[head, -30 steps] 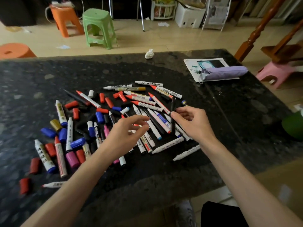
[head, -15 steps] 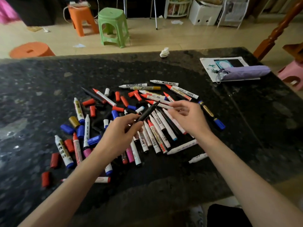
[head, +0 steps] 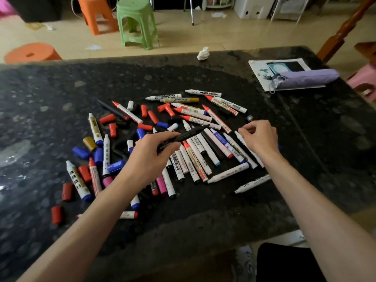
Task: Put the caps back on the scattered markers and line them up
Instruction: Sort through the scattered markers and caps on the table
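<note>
Left hand (head: 150, 157) grips black marker (head: 189, 134); right hand (head: 260, 139) curled over marker pile (head: 203, 159), grasp unclear.

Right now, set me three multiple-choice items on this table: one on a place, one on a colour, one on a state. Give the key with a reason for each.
1. Where does the lilac fabric pouch lie?
A) on the printed paper sheet at the far right of the dark stone table
B) among the markers
C) on a stool

2. What colour is the plastic stool standing beside the upright orange stool?
A) blue
B) green
C) white

3. What state is the slim black marker in?
A) lying flat in the pile
B) held in the left hand
C) inside the pouch

Key:
1 A, the pouch overlaps the sheet's near edge.
2 B, its seat and legs are green.
3 B, thumb and fingers grip its barrel over the pile.
</note>
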A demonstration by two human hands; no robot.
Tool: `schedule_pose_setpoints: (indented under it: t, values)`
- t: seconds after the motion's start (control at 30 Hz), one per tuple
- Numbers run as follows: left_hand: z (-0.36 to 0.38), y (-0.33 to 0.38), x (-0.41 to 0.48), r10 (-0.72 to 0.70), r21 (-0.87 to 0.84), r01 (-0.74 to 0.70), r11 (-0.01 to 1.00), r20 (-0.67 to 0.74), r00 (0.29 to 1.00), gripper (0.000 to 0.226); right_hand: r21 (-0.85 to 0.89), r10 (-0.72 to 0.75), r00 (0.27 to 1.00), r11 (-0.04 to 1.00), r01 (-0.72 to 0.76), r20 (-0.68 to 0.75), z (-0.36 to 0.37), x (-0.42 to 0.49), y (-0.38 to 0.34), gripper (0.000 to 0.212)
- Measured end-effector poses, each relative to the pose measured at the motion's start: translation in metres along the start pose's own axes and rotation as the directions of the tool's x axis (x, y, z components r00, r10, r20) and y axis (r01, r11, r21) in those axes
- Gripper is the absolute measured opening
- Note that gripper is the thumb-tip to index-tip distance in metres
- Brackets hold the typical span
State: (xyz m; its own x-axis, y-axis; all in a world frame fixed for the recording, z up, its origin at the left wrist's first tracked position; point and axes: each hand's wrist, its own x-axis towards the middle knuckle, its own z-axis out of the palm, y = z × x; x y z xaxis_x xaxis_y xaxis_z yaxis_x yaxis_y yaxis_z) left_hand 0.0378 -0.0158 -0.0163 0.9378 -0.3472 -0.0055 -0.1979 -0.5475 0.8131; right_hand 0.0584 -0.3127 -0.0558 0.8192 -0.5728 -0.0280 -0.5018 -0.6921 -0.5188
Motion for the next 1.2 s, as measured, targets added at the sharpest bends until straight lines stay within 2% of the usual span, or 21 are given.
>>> schedule_pose_setpoints:
  t: [0.13,0.2,0.3,0.5,0.8,0.93,1.2]
  values:
    - [-0.003,-0.001,-0.001,0.018,0.027,-0.018,0.999,-0.011,1.0,0.024,0.097,-0.154,0.988,0.983,0.157,-0.033,-0.009,-0.01,-0.011,0.015]
    - [-0.006,-0.002,-0.003,0.018,0.028,-0.018,0.999,0.007,1.0,0.026,0.275,-0.211,0.977,0.941,0.196,0.028,-0.019,-0.022,-0.021,0.011]
    - [-0.009,-0.005,-0.003,0.032,0.019,-0.033,0.999,0.048,0.998,0.027,0.475,-0.273,0.958,0.857,0.2,0.09,-0.036,-0.043,-0.029,0.009]
    - [-0.015,-0.007,-0.007,0.059,0.018,-0.061,0.998,0.097,0.993,0.019,0.629,-0.369,0.905,0.76,0.163,0.212,-0.042,-0.073,-0.033,0.015]
    - [-0.018,-0.011,-0.005,0.068,0.013,-0.069,0.998,0.059,0.996,0.018,0.631,-0.501,0.791,0.751,0.195,0.352,-0.039,-0.08,-0.039,0.028]
    - [-0.017,-0.012,-0.003,0.067,0.009,-0.067,0.998,0.048,0.997,0.018,0.644,-0.5,0.787,0.744,0.176,0.362,-0.04,-0.081,-0.04,0.016]
    - [-0.019,-0.011,-0.003,0.072,0.0,-0.072,0.997,0.05,0.996,0.021,0.656,-0.512,0.8,0.725,0.208,0.313,-0.038,-0.084,-0.043,0.012]
